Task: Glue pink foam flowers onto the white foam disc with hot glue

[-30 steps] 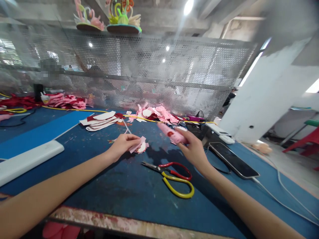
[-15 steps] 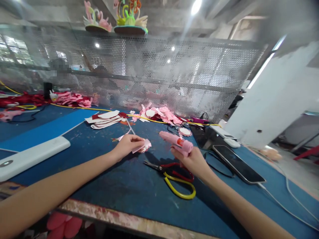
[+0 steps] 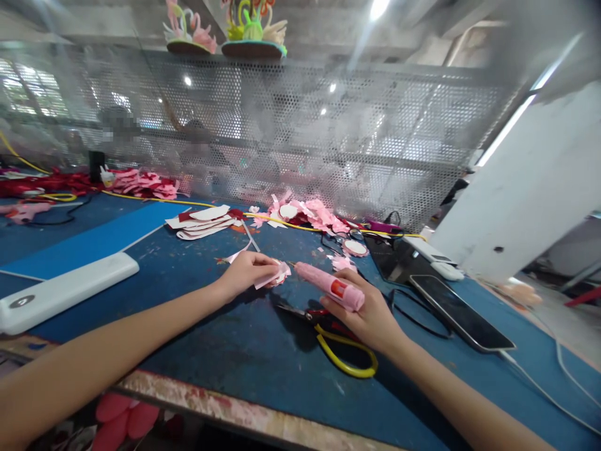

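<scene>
Between its thumb and fingers, my left hand (image 3: 248, 274) pinches a small pale pink paper flower (image 3: 280, 274) just above the blue table. My right hand (image 3: 366, 310) is wrapped round a pink hot glue gun (image 3: 327, 285). The glue gun's nozzle points left and is close to the flower's right edge; I cannot tell whether they touch. Below the glue gun lie scissors (image 3: 347, 360) with one yellow and one red handle, their blades towards the left and partly in shadow. My right hand hides part of the red handle.
White and red cut pieces (image 3: 204, 222) are stacked beyond my left hand. A heap of pink petals (image 3: 323, 216) lies at the back by the perforated screen (image 3: 291, 131). A phone (image 3: 462, 312) with a cable lies right, a white oblong device (image 3: 70, 291) left.
The glue gun has come left and down, its nozzle now close to the flower. My left hand keeps its pinch. The view has shifted slightly.
</scene>
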`<state>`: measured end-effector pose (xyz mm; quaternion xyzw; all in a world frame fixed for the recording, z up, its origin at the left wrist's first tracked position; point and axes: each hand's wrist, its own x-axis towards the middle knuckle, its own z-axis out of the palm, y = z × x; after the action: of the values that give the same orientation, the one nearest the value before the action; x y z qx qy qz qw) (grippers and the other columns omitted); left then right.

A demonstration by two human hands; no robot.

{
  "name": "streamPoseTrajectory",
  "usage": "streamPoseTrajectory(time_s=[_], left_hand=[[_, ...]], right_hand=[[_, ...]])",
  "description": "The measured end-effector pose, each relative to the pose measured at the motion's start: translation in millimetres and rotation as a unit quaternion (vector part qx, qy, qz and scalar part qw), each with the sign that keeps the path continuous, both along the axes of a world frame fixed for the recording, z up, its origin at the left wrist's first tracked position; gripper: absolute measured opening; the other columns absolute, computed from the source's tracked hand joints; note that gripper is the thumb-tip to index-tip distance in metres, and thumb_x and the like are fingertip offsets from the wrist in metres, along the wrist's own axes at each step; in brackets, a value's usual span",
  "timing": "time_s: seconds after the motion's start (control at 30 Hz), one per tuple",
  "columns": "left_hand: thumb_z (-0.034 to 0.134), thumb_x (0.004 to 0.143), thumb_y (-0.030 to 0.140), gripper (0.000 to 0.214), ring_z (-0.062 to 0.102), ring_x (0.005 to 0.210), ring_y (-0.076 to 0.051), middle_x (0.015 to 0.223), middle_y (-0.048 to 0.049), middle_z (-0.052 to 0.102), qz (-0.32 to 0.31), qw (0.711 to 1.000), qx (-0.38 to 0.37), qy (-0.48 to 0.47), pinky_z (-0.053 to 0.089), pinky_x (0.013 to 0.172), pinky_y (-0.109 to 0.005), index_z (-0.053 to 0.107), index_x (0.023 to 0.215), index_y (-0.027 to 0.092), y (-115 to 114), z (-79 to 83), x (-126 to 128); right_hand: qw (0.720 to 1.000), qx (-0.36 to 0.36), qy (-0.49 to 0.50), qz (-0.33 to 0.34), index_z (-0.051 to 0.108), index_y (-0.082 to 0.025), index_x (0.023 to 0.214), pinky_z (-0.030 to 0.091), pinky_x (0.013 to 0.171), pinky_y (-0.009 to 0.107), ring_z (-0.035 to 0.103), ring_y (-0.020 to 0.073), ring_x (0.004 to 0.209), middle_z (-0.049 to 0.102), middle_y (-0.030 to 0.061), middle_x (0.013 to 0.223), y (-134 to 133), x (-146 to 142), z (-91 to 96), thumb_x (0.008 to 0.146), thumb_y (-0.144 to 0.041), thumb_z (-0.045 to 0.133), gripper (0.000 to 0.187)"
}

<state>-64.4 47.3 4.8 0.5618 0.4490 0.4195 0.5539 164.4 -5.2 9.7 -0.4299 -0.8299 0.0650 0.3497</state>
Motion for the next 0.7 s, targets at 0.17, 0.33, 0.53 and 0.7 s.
streamPoseTrajectory(time_s=[0.17,0.33,0.53,0.7], left_hand=[[0.064,0.068,0.017,0.008,0.057,0.048,-0.009,0.057,-0.0018,0.066,-0.019,0.999,0.024,0.013,0.044,0.049,-0.017,0.070,0.070,0.012,1.2,-2.2,-0.7],[0.066,0.066,0.021,0.012,0.057,0.051,-0.010,0.060,-0.0027,0.067,-0.028,0.998,0.042,0.030,0.045,0.051,-0.018,0.071,0.071,0.012,3.3,-5.4,-1.2],[0.065,0.067,0.024,0.014,0.057,0.052,-0.010,0.062,-0.0033,0.067,-0.033,0.998,0.045,0.042,0.045,0.052,-0.018,0.070,0.072,0.012,3.9,-6.1,-0.8],[0.065,0.066,0.025,0.015,0.056,0.051,-0.010,0.060,-0.0030,0.066,-0.035,0.997,0.052,0.055,0.043,0.050,-0.018,0.070,0.071,0.011,3.9,-5.9,-1.6]], right_hand=[[1.000,0.001,-0.008,0.007,0.052,-0.019,0.075,0.043,0.060,0.023,0.053,0.0125,0.064,0.054,0.0021,0.076,-0.9,-0.5,-1.8,0.083,-0.034,0.054,0.017],[1.000,0.012,-0.023,0.008,0.051,-0.018,0.074,0.043,0.060,0.023,0.052,0.0118,0.063,0.052,0.0014,0.074,-1.6,-0.8,-2.2,0.084,-0.032,0.053,0.017],[0.999,0.006,-0.032,0.006,0.051,-0.018,0.072,0.042,0.059,0.023,0.052,0.0117,0.062,0.051,0.0013,0.073,-0.9,0.1,-3.1,0.084,-0.033,0.053,0.019],[0.999,0.006,-0.036,0.003,0.051,-0.018,0.071,0.042,0.058,0.023,0.051,0.0119,0.062,0.051,0.0010,0.071,-0.4,-0.3,-3.3,0.083,-0.033,0.053,0.019]])
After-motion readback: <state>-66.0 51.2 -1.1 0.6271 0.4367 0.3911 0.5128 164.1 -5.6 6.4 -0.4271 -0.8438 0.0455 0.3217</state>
